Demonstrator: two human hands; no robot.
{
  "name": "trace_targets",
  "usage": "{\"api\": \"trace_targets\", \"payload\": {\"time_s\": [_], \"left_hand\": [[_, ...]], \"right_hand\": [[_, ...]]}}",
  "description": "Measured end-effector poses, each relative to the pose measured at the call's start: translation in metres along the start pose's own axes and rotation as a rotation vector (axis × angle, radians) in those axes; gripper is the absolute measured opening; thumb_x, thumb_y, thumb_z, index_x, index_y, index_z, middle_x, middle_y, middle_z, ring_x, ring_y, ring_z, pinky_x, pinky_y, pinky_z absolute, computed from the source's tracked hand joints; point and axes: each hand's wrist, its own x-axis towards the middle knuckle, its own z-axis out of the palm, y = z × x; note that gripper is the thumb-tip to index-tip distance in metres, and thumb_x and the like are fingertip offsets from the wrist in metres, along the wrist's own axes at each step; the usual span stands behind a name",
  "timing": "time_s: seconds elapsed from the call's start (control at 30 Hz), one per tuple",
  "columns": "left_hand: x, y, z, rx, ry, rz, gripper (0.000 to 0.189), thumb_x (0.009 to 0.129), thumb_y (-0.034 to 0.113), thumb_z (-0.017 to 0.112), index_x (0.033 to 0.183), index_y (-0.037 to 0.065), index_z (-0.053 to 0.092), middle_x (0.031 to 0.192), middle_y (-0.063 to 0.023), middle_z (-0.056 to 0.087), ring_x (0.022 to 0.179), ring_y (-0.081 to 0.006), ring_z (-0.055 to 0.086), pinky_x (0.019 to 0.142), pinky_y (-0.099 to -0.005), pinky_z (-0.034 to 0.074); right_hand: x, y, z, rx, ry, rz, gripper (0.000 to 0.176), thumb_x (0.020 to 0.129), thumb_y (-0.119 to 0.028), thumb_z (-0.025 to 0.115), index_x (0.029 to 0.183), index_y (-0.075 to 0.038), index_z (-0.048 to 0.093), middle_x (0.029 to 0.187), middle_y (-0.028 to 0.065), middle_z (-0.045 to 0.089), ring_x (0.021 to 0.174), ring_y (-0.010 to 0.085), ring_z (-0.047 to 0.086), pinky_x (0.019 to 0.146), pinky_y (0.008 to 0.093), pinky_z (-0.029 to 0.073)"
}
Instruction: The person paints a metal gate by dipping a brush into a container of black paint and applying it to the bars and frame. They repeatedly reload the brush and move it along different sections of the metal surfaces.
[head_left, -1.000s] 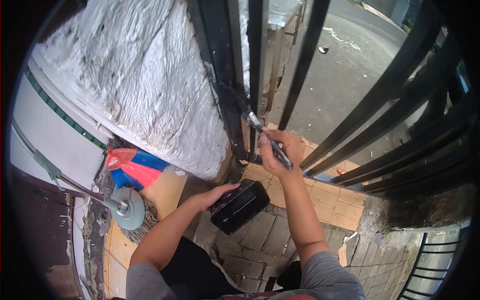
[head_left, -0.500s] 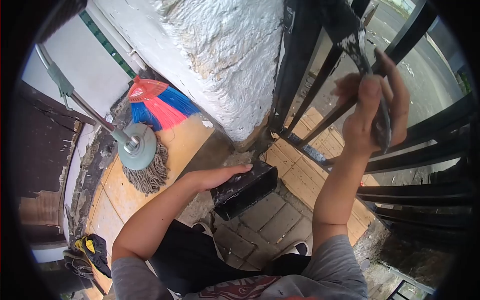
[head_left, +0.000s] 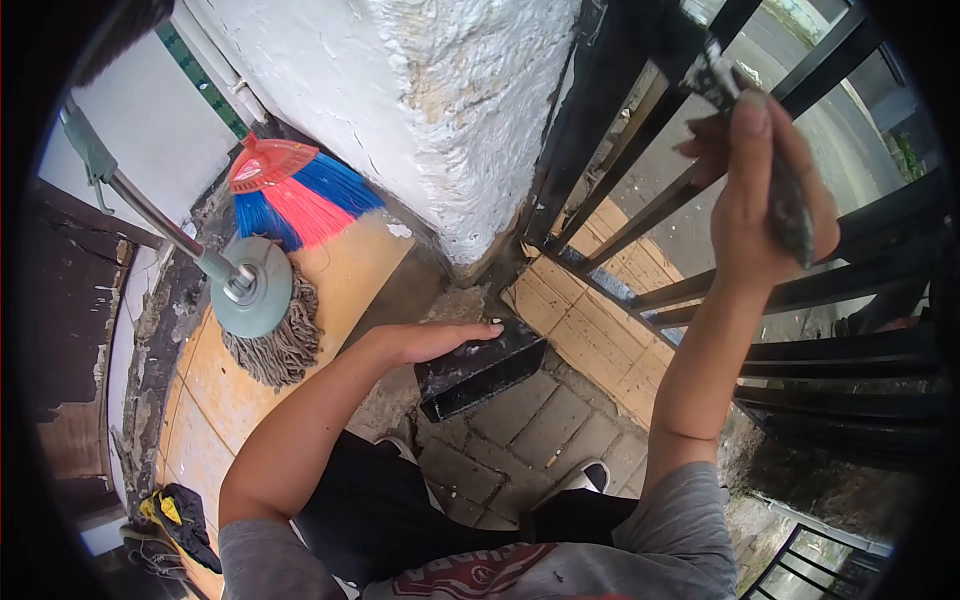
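Observation:
My left hand [head_left: 440, 341] grips a black, paint-smeared open container [head_left: 480, 370] by its upper edge, low in front of my body. Raised at the upper right, my right hand [head_left: 760, 190] is closed around the handle of a paintbrush [head_left: 790, 215]. The brush's ferrule is spotted with white, and its dark bristle end is near the top of the black metal gate [head_left: 580, 120]. Whether the bristles touch the metal I cannot tell.
A rough white pillar [head_left: 470, 120] stands between the gate and a red, blue and pink broom [head_left: 300, 195]. Beside the broom is a mop [head_left: 255, 290]. Dark cloth [head_left: 188, 515] lies at the lower left, and grey paving [head_left: 520, 430] surrounds my feet.
My right hand has moved slightly right and down with the brush. The camera view has shifted, and the container sits a little further up and left in it.

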Motion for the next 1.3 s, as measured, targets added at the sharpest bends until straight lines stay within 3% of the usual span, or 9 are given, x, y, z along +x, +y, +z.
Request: {"api": "trace_targets", "payload": {"time_s": [0.1,0.23,0.37,0.6,0.7,0.9,1.03,1.23,1.3], "left_hand": [[-0.003,-0.007,-0.004,-0.053,-0.008,0.019,0.073,0.096,0.066,0.047,0.150,0.016,0.046,0.139,-0.0062,0.058,0.116,-0.0159,0.060,0.101,-0.0326,0.044],[0.001,-0.005,-0.006,-0.018,-0.015,-0.015,0.072,0.093,0.068,0.051,0.141,0.015,0.056,0.132,-0.0066,0.063,0.109,-0.0158,0.062,0.097,-0.0311,0.045],[0.014,0.014,0.006,0.096,-0.018,0.016,0.072,0.093,0.071,0.046,0.136,0.016,0.061,0.125,-0.0048,0.067,0.108,-0.0149,0.062,0.099,-0.0308,0.040],[0.037,0.052,0.029,-0.164,-0.223,0.219,0.071,0.096,0.065,0.047,0.134,0.007,0.061,0.117,-0.0109,0.071,0.094,-0.0171,0.070,0.082,-0.0297,0.055],[0.046,0.055,0.045,-0.130,-0.293,0.329,0.070,0.097,0.065,0.047,0.134,0.007,0.061,0.117,-0.0107,0.071,0.094,-0.0171,0.070,0.082,-0.0302,0.055],[0.024,0.048,0.071,-0.121,-0.294,0.330,0.068,0.097,0.063,0.048,0.136,0.008,0.058,0.120,-0.0086,0.068,0.099,-0.0151,0.066,0.087,-0.0281,0.051],[0.036,0.047,0.075,0.085,-0.333,0.304,0.069,0.097,0.064,0.048,0.136,0.008,0.058,0.120,-0.0084,0.068,0.097,-0.0146,0.066,0.087,-0.0277,0.050],[0.058,0.038,0.093,0.194,-0.371,0.422,0.074,0.094,0.067,0.051,0.142,0.010,0.054,0.127,-0.0081,0.065,0.111,-0.0158,0.063,0.099,-0.0299,0.045],[0.063,0.041,0.092,0.196,-0.436,0.342,0.073,0.094,0.068,0.049,0.139,0.011,0.056,0.125,-0.0078,0.066,0.109,-0.0155,0.063,0.098,-0.0304,0.046]], "right_hand": [[0.019,0.019,-0.011,-0.070,0.020,-0.012,0.023,0.095,-0.020,0.070,0.102,0.001,0.076,0.067,0.0076,0.072,0.059,0.0098,0.069,0.052,0.0208,0.049],[-0.011,0.019,-0.021,-0.216,-0.156,0.277,0.020,0.094,-0.017,0.069,0.096,0.001,0.076,0.064,0.0098,0.070,0.056,0.0127,0.068,0.052,0.0267,0.051],[0.034,-0.017,-0.013,-0.205,-0.465,0.071,0.015,0.087,-0.011,0.073,0.091,0.003,0.073,0.064,0.0195,0.063,0.054,0.0240,0.067,0.052,0.0318,0.049],[0.099,-0.100,-0.008,-0.191,-0.088,0.136,0.023,0.096,-0.019,0.068,0.106,0.002,0.074,0.066,0.0068,0.069,0.060,0.0080,0.067,0.055,0.0236,0.050],[0.063,-0.066,-0.006,-0.165,-0.146,0.317,0.026,0.098,-0.016,0.066,0.113,0.004,0.072,0.075,0.0083,0.072,0.063,0.0098,0.069,0.056,0.0232,0.051],[0.084,-0.079,0.006,-0.154,-0.088,0.127,0.028,0.099,-0.015,0.063,0.118,0.006,0.068,0.079,0.0109,0.073,0.066,0.0113,0.069,0.056,0.0231,0.051],[0.072,-0.053,0.022,-0.005,0.135,0.087,0.026,0.100,-0.016,0.062,0.108,0.008,0.070,0.078,0.0120,0.074,0.065,0.0131,0.069,0.058,0.0257,0.055],[0.024,-0.049,0.006,-0.509,-0.190,0.152,0.025,0.097,-0.018,0.066,0.092,0.006,0.074,0.071,0.0111,0.072,0.060,0.0134,0.070,0.057,0.0264,0.054],[0.048,-0.071,0.017,-0.396,-0.057,0.127,0.024,0.096,-0.018,0.067,0.096,0.005,0.075,0.073,0.0104,0.073,0.061,0.0131,0.070,0.058,0.0242,0.054]]}}
